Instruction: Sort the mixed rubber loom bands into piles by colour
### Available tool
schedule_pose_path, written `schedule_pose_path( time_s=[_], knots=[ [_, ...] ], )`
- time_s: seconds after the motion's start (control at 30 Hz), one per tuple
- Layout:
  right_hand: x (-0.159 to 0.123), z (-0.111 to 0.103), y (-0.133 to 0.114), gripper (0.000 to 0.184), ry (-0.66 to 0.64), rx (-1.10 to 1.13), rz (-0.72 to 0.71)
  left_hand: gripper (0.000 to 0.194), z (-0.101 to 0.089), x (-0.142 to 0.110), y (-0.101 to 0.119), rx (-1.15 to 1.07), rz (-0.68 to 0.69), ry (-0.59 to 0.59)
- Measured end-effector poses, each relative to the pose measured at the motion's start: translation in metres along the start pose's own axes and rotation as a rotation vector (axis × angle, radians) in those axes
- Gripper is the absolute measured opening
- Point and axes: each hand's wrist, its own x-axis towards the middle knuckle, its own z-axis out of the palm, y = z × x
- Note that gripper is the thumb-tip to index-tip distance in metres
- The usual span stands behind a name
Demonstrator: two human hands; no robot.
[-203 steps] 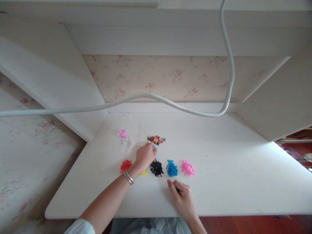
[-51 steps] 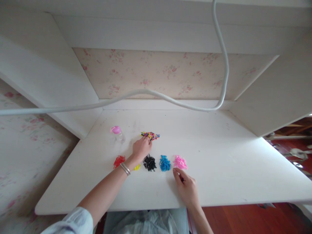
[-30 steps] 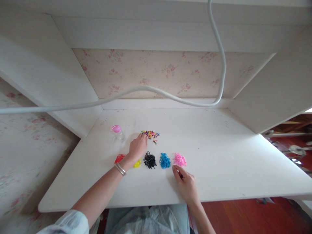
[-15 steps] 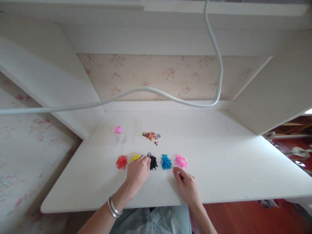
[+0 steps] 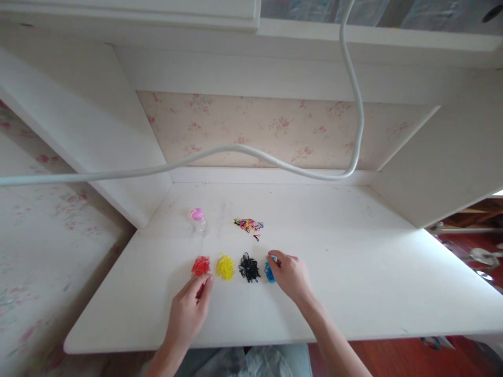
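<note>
Small elastic bands lie sorted in a row of piles: red, yellow, black and blue. My left hand is just in front of the red pile, thumb and fingertips pinched together. Over the blue pile reaches my right hand, its fingers also closed in a pinch and covering part of that pile. Whatever either pinch holds is too small to make out. Behind the row is a mixed-colour heap of bands, with a couple of loose bands beside it. The pink pile is hidden by my right hand.
A small clear container with a pink lid stands at the back left of the white desk. A white cable crosses the view above the desk. Side panels and an overhead shelf enclose the desk's back.
My left hand has moved left, from the black pile to the front of the red one, uncovering the yellow pile. My right hand has shifted onto the blue pile, covering the pink one.
</note>
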Motion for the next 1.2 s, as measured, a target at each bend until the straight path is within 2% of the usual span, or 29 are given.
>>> schedule_pose_path(
  time_s=[0.1, 0.2, 0.3, 0.43, 0.63, 0.87, 1.03, 1.2],
  knots=[
    [0.026, 0.002, -0.014, 0.033, -0.1, -0.142, 0.036, 0.022, -0.008, -0.015, -0.019, -0.061, -0.061, 0.032],
    [0.046, 0.006, -0.022, 0.037, -0.163, -0.241, 0.03, 0.025, -0.011, -0.02, -0.028, -0.103, -0.148, 0.064],
    [0.059, 0.011, -0.027, 0.037, -0.179, -0.276, 0.026, 0.028, -0.009, -0.017, -0.029, -0.132, -0.202, 0.066],
    [0.068, 0.018, -0.032, 0.034, -0.185, -0.295, 0.01, 0.028, -0.007, -0.013, -0.025, -0.157, -0.176, 0.021],
    [0.07, 0.022, -0.033, 0.037, -0.169, -0.328, 0.007, 0.026, -0.008, -0.014, -0.024, -0.173, -0.179, -0.014],
    [0.061, -0.001, -0.026, 0.037, -0.157, -0.297, -0.022, 0.027, -0.007, -0.015, -0.023, -0.154, -0.18, -0.032],
    [0.049, -0.004, -0.036, 0.031, -0.278, -0.136, -0.181, 0.027, -0.006, -0.013, -0.024, -0.154, -0.177, -0.058],
    [0.047, -0.001, -0.046, 0.028, -0.337, -0.135, -0.15, 0.027, -0.005, -0.015, -0.025, -0.143, -0.175, -0.06]
  ],
)
